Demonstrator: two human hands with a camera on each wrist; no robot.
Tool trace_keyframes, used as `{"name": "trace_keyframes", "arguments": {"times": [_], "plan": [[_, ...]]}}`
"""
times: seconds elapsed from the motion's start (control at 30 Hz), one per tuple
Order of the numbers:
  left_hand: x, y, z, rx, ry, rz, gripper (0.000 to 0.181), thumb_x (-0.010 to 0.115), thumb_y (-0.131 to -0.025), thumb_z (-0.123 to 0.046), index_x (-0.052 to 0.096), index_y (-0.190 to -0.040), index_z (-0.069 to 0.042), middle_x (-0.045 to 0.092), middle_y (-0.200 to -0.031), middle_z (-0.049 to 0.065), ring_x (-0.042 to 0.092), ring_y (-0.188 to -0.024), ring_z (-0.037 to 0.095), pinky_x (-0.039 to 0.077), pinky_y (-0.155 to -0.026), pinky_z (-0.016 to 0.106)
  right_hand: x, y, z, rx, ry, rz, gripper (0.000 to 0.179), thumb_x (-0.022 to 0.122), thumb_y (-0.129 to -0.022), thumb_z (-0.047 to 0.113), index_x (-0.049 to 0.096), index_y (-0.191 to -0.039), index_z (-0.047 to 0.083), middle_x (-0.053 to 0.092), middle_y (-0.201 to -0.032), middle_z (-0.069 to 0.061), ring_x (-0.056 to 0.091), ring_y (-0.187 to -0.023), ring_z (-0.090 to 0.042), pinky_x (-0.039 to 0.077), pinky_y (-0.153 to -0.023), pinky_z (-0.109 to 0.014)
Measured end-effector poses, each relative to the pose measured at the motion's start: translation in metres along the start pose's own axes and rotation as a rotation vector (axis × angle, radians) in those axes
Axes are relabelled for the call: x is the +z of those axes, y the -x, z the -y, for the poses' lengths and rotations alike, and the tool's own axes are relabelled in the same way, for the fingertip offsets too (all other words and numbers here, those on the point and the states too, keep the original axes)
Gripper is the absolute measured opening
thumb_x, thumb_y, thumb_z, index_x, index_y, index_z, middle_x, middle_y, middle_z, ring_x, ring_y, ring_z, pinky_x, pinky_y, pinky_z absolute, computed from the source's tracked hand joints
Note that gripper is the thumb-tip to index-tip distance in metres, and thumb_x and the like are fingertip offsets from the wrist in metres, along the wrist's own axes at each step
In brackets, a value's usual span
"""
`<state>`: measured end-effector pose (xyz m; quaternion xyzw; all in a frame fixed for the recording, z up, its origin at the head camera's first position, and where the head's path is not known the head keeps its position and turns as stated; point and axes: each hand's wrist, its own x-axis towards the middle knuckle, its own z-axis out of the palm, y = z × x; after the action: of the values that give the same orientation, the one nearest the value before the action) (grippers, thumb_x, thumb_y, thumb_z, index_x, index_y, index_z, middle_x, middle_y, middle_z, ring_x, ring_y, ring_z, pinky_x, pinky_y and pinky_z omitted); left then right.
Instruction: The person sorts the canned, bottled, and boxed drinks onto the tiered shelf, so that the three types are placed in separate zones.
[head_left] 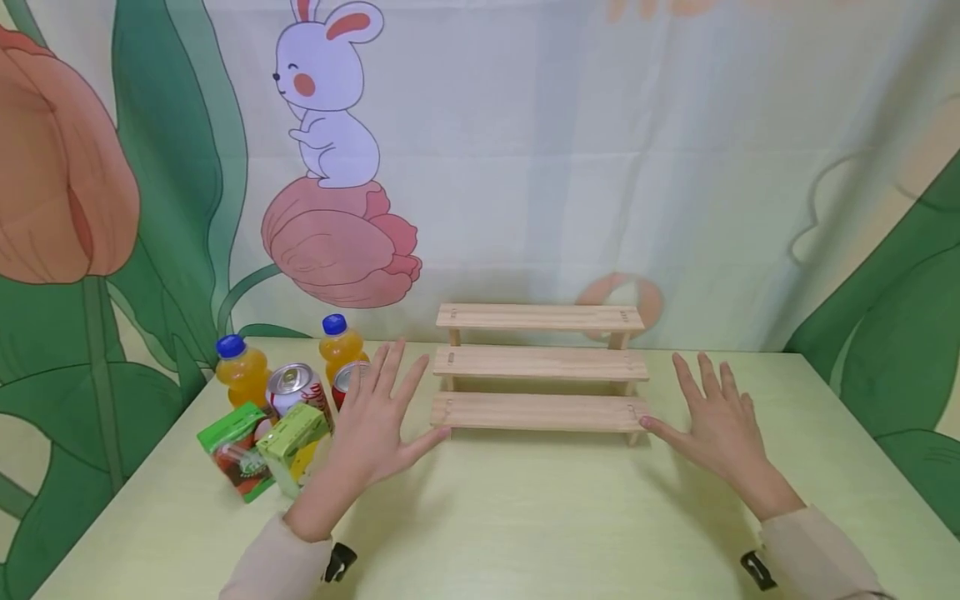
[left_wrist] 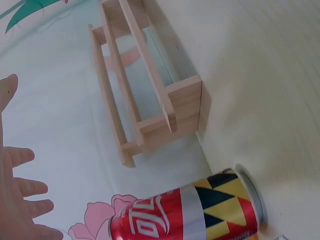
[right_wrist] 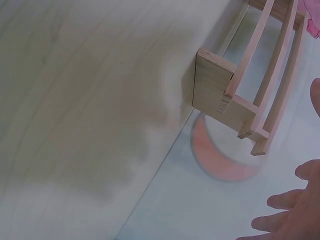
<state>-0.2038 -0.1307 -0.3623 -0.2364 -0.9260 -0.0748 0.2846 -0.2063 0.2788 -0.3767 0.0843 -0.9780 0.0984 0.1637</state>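
White script marks the red soda can point(left_wrist: 192, 212), cut off by the left wrist view, left of the pale wooden 3-tier rack point(head_left: 540, 364) on the table point(head_left: 540, 517). Flanking the rack, left hand point(head_left: 375, 425) and right hand point(head_left: 720, 425) each hold a spread grip; thumb contact is unclear.

A pale printed cloth point(head_left: 480, 150) hangs behind the yellow-green tabletop point(head_left: 540, 525); its white rabbit point(head_left: 341, 146) sits at eleven o'clock, an orange tulip point(head_left: 60, 167) towards ten, green leaves point(head_left: 892, 350) at three. Soft shadows point(head_left: 401, 508) fall towards seven.
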Motion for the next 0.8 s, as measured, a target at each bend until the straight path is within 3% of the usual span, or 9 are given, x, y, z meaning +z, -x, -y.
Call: {"name": "trace_keyframes", "arguments": {"times": [0.17, 0.27, 0.37, 0.57, 0.8], "plan": [[-0.01, 0.008, 0.007, 0.012, 0.011, -0.056, 0.089, 0.023, -0.08, -0.076, 0.037, -0.139, -0.01, 0.025, -0.145, 0.021, 0.019, -0.133, 0.037, 0.018, -0.102, 0.062, 0.0, -0.003, 0.001, 0.0, -0.029, 0.028, 0.096, 0.055, -0.08, 0.06, 0.015, -0.145, 0.003, 0.02, -0.14, -0.035, 0.017, -0.123, -0.057, 0.024, -0.086, -0.072], [-0.016, 0.013, 0.012, -0.001, 0.017, -0.055, 0.088, 0.022, -0.08, -0.075, 0.037, -0.138, -0.01, 0.026, -0.144, 0.021, 0.02, -0.133, 0.037, 0.017, -0.102, 0.063, 0.0, -0.003, 0.001, 0.003, -0.076, 0.051, 0.095, 0.056, -0.081, 0.057, 0.015, -0.144, -0.001, 0.021, -0.139, -0.036, 0.021, -0.121, -0.057, 0.027, -0.085, -0.071], [-0.021, 0.019, 0.017, -0.023, 0.014, -0.036, 0.085, 0.031, -0.08, -0.073, 0.037, -0.138, -0.011, 0.027, -0.144, 0.02, 0.022, -0.132, 0.037, 0.016, -0.101, 0.063, 0.001, -0.004, 0.001, 0.011, -0.154, 0.085, 0.094, 0.058, -0.082, 0.053, 0.013, -0.143, -0.002, 0.02, -0.138, -0.037, 0.024, -0.12, -0.057, 0.03, -0.085, -0.07], [-0.026, 0.033, 0.027, -0.074, -0.002, -0.001, 0.081, 0.064, -0.072, -0.056, 0.041, -0.135, -0.01, 0.029, -0.143, 0.019, 0.024, -0.13, 0.038, 0.019, -0.1, 0.064, 0.005, -0.006, 0.0, 0.032, -0.292, 0.153, 0.093, 0.062, -0.083, 0.043, 0.009, -0.142, -0.006, 0.021, -0.139, -0.036, 0.028, -0.121, -0.053, 0.03, -0.091, -0.065], [-0.032, 0.046, 0.037, -0.105, -0.022, -0.013, 0.082, 0.072, -0.069, -0.046, 0.04, -0.135, -0.007, 0.031, -0.141, 0.02, 0.026, -0.128, 0.039, 0.021, -0.098, 0.065, 0.012, -0.01, -0.003, 0.079, -0.4, 0.204, 0.09, 0.061, -0.085, 0.039, 0.008, -0.142, -0.006, 0.026, -0.135, -0.038, 0.048, -0.105, -0.051, 0.044, -0.079, -0.058]]}}
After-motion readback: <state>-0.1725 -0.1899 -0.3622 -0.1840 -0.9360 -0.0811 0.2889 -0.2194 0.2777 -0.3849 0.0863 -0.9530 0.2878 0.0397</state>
